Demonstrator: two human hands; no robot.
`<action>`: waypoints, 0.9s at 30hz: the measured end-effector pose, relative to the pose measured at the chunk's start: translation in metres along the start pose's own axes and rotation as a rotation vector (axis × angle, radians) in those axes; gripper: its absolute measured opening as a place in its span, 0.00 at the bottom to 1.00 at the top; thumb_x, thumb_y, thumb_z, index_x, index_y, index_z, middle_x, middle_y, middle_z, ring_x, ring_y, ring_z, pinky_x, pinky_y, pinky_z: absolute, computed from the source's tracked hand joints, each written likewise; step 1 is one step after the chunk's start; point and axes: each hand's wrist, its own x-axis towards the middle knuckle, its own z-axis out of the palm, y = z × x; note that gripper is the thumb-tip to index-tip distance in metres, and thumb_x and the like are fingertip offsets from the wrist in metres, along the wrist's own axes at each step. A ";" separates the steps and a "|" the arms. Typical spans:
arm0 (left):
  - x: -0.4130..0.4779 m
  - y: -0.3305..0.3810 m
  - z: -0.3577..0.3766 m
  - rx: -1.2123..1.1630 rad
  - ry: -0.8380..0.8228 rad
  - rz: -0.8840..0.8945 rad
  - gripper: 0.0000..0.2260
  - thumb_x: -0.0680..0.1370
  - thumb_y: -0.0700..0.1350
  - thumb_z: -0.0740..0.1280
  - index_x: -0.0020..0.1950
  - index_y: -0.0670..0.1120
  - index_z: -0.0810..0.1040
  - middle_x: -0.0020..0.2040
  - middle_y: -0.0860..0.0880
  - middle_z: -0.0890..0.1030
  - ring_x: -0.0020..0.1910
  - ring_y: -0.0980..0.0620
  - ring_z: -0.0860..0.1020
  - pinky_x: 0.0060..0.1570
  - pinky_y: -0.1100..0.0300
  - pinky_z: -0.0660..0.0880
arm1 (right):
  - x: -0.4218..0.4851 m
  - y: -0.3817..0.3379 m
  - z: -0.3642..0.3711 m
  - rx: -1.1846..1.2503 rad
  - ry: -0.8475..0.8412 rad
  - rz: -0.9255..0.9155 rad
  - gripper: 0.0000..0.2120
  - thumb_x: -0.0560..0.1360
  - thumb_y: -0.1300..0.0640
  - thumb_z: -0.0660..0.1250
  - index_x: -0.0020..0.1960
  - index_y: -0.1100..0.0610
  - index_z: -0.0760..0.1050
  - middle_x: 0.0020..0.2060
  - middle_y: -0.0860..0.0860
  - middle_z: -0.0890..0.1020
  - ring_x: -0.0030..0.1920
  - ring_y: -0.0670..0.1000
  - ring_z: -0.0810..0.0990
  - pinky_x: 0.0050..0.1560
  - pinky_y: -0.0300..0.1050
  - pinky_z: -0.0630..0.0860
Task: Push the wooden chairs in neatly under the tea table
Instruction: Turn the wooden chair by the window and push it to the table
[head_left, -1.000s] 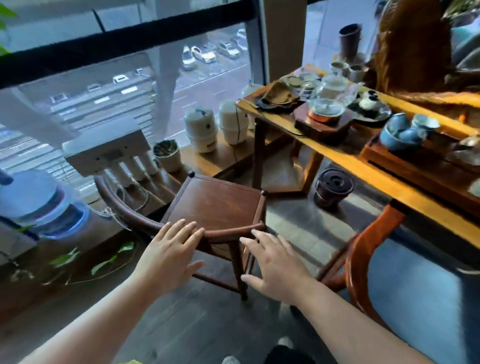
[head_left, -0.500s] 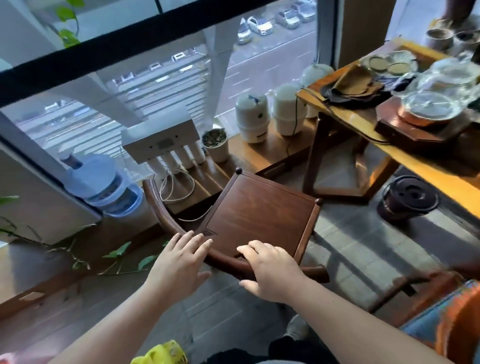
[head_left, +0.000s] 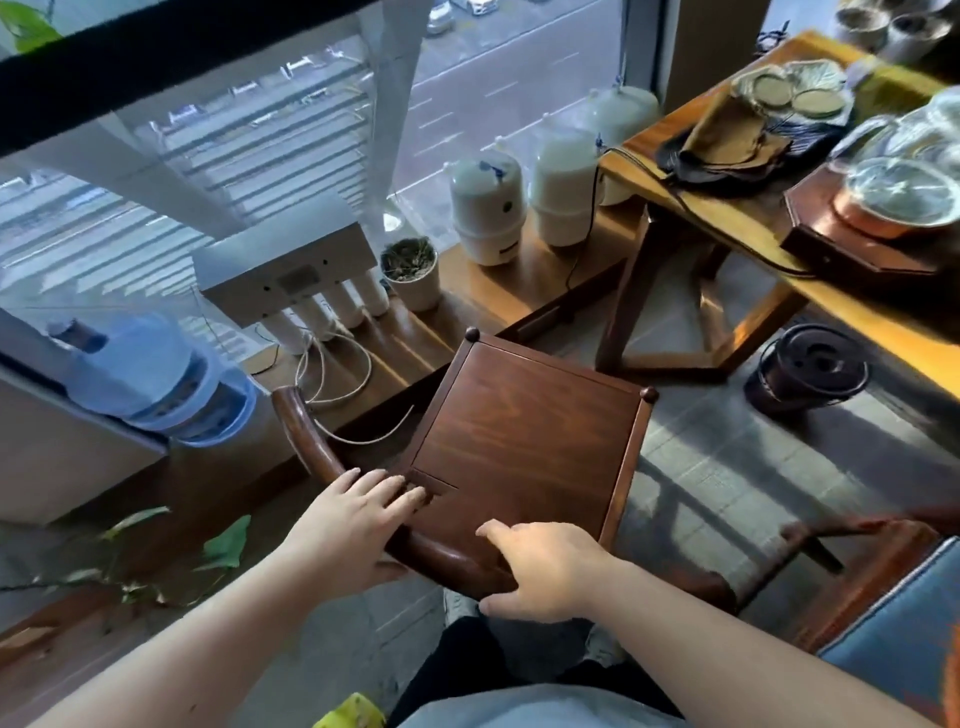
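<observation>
A dark wooden chair (head_left: 524, 447) with a square seat and a curved back rail stands on the floor right in front of me, turned at an angle to the tea table (head_left: 737, 228) at the upper right. My left hand (head_left: 358, 525) grips the curved back rail, fingers over its top. My right hand (head_left: 540, 566) holds the same rail further right, thumb beneath. A second chair (head_left: 893, 603) with an orange-brown frame and a blue cushion shows at the lower right edge.
A low wooden ledge (head_left: 493, 296) along the window carries white filter tanks (head_left: 485, 210), a small plant pot (head_left: 413, 270), a white filter unit (head_left: 291, 275) with cables, and a water bottle (head_left: 150, 369). A dark round pot (head_left: 808, 369) sits on the floor under the table. Teaware covers the tabletop.
The view has dropped and come closer over the chair. Both hands went from resting flat on the back rail to closing around it. The chair seat now lies nearer below me.
</observation>
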 end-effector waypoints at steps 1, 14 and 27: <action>0.001 -0.011 0.004 0.012 -0.015 0.024 0.40 0.60 0.70 0.68 0.66 0.50 0.73 0.54 0.49 0.82 0.54 0.46 0.79 0.57 0.46 0.76 | 0.004 -0.003 -0.001 0.008 -0.046 0.025 0.38 0.72 0.33 0.63 0.74 0.49 0.55 0.61 0.54 0.77 0.57 0.59 0.77 0.50 0.53 0.75; 0.037 -0.064 0.022 -0.051 -0.120 0.313 0.08 0.62 0.51 0.64 0.38 0.52 0.75 0.33 0.53 0.81 0.34 0.47 0.80 0.37 0.57 0.72 | 0.026 -0.019 -0.004 0.292 -0.308 0.244 0.42 0.68 0.43 0.70 0.76 0.46 0.53 0.67 0.55 0.73 0.63 0.58 0.73 0.59 0.51 0.73; 0.037 -0.060 0.018 -0.007 -0.192 0.340 0.11 0.65 0.51 0.59 0.45 0.53 0.74 0.41 0.54 0.80 0.43 0.49 0.79 0.41 0.56 0.68 | 0.018 -0.031 0.005 0.149 -0.184 0.277 0.39 0.70 0.43 0.66 0.77 0.43 0.53 0.66 0.55 0.74 0.63 0.59 0.73 0.56 0.52 0.72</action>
